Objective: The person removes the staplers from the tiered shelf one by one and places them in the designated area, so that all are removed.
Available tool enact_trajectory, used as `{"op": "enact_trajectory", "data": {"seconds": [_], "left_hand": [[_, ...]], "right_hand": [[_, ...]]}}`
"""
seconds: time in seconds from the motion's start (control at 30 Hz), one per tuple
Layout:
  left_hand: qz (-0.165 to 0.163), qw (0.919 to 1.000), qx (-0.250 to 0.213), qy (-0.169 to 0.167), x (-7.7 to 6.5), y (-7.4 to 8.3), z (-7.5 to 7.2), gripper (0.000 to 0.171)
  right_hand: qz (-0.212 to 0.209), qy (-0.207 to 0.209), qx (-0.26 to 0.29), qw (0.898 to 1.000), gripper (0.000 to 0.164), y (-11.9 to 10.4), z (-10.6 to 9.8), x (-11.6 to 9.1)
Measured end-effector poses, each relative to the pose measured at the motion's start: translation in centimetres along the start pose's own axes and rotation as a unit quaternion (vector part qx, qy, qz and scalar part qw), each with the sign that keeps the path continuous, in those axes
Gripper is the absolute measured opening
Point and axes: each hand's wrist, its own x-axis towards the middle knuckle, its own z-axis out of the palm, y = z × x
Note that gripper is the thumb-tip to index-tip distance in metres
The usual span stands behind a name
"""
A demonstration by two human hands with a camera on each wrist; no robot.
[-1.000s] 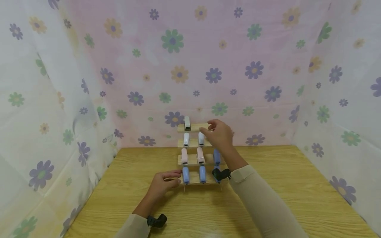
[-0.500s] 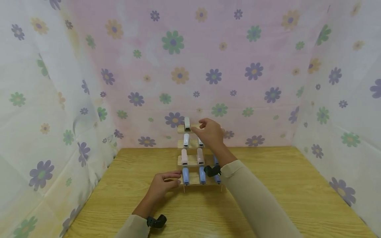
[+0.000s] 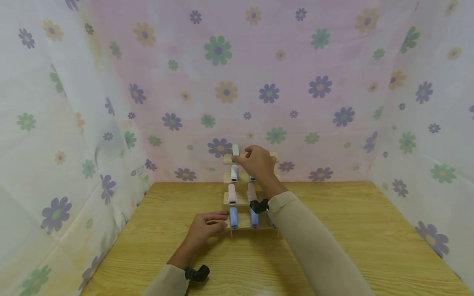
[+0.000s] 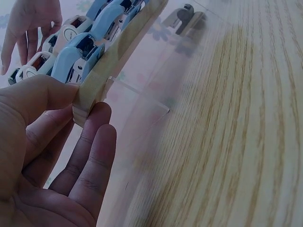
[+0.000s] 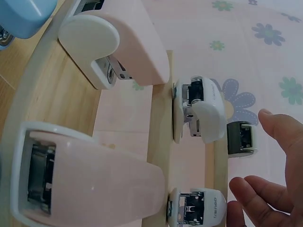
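A tiered wooden rack (image 3: 242, 199) stands on the table, with staplers on its shelves. My left hand (image 3: 201, 228) pinches the left end of the lowest board (image 4: 90, 94), thumb above and fingers below, beside a blue stapler (image 3: 233, 218). At the top shelf my right hand (image 3: 257, 162) reaches to a white stapler (image 3: 235, 150) with a dark base. In the right wrist view, thumb and fingers spread apart on either side of that stapler's level, with a gap showing. Pink staplers (image 3: 231, 193) and smaller white staplers (image 3: 234, 172) fill the middle shelves. My right forearm hides the rack's right side.
The wood-grain table (image 3: 166, 205) spreads around the rack. Flower-printed cloth (image 3: 244, 74) hangs behind and at both sides. Clear legs (image 4: 142, 94) hold up the lowest board.
My right hand has moved left along the top shelf to the white stapler, its forearm now covering more of the right-hand staplers. The left hand keeps its grip on the board.
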Motion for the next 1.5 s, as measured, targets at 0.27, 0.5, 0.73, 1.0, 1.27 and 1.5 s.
{"op": "enact_trajectory", "data": {"seconds": [0.27,0.5,0.73,1.0,1.27,1.5], "left_hand": [[-0.014,0.9998,0.005,0.010,0.1,0.1,0.0,0.024],[-0.017,0.9998,-0.002,0.012,0.0,0.2,0.0,0.024],[-0.008,1.0000,0.001,0.002,0.1,0.1,0.1,0.024],[-0.009,0.9999,0.003,0.004,0.0,0.2,-0.1,0.024],[-0.008,1.0000,0.004,0.002,-0.1,0.1,0.0,0.025],[-0.011,0.9999,0.004,0.006,-0.1,0.4,0.1,0.024]], "right_hand": [[-0.005,0.001,-0.047,0.999,0.062,-0.6,0.9,0.6],[-0.015,0.006,-0.031,0.999,0.056,-1.2,1.6,0.9],[-0.004,0.017,-0.057,0.998,0.054,-1.5,2.0,1.1],[-0.003,0.024,-0.060,0.998,0.044,-1.6,2.2,1.1],[-0.010,0.032,-0.036,0.999,0.039,-1.5,1.8,0.9],[-0.035,0.042,-0.020,0.998,0.032,-1.1,1.0,0.8]]}}
